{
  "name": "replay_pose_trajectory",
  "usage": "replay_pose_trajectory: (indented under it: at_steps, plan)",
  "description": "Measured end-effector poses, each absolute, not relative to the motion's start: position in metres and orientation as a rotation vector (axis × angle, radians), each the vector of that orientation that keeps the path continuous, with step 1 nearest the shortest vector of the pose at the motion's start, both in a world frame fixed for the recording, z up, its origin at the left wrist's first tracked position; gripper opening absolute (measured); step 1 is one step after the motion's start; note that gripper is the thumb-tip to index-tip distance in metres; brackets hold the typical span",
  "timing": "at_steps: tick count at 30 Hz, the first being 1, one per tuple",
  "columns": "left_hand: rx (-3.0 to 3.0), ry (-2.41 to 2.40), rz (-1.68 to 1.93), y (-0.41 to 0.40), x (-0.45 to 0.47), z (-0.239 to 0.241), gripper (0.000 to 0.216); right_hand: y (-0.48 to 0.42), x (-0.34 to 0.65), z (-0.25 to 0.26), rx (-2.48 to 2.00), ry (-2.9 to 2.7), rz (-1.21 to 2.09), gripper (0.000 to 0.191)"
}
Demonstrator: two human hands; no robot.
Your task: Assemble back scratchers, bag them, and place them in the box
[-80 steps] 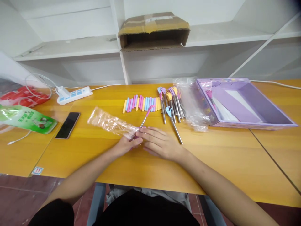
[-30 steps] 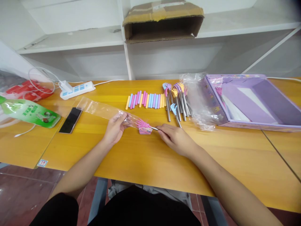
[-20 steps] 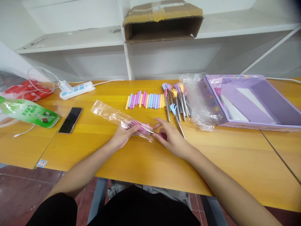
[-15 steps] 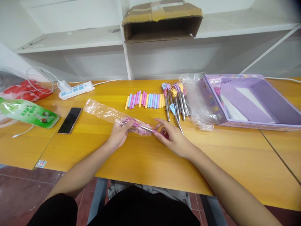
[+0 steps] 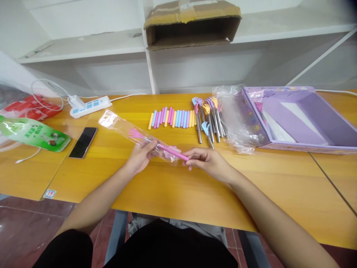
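Observation:
A long clear plastic sleeve (image 5: 119,125) lies slanted above the yellow table (image 5: 178,186). Inside it sits a pink back scratcher (image 5: 164,147), its claw head (image 5: 135,133) far up the sleeve and its pink handle end poking out at the right. My left hand (image 5: 141,156) is closed on the sleeve near its open end. My right hand (image 5: 205,160) pinches the handle's tip. Behind them lie a row of pastel handle grips (image 5: 171,118) and a bunch of steel scratchers (image 5: 209,119) with coloured claw heads.
A crumpled clear bag (image 5: 232,119) and an open purple box (image 5: 301,119) are at the right. A black phone (image 5: 83,142), white power strip (image 5: 90,106), green pouch (image 5: 33,134) and red packet (image 5: 30,106) lie at the left. A cardboard box (image 5: 192,22) sits on the white shelf behind.
The pink scratcher has slid claw-first deep into the sleeve; a second ago only its head was at the opening. My right hand followed the handle leftward and now pinches its end.

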State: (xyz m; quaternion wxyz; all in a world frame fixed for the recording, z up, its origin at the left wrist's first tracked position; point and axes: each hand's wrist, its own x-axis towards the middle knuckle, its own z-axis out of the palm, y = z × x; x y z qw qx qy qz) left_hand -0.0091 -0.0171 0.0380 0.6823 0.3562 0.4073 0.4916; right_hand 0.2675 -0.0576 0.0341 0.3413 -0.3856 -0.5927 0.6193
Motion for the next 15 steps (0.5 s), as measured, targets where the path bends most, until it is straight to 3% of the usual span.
replay_pose_trajectory:
  at_steps: [5, 10, 15]
  plan:
    - [0.935, 0.797, 0.813, -0.036, 0.004, 0.028, 0.04, -0.058, 0.26, 0.024, -1.107, -1.656, 1.454, 0.046]
    - [1.026, 0.765, 0.761, -0.036, 0.006, 0.026, 0.036, -0.06, 0.259, 0.016, -1.081, -1.782, 1.391, 0.047]
    - [0.935, 0.792, 0.806, -0.03, -0.002, 0.029, 0.032, -0.062, 0.263, 0.017, -0.813, -1.866, 1.314, 0.083]
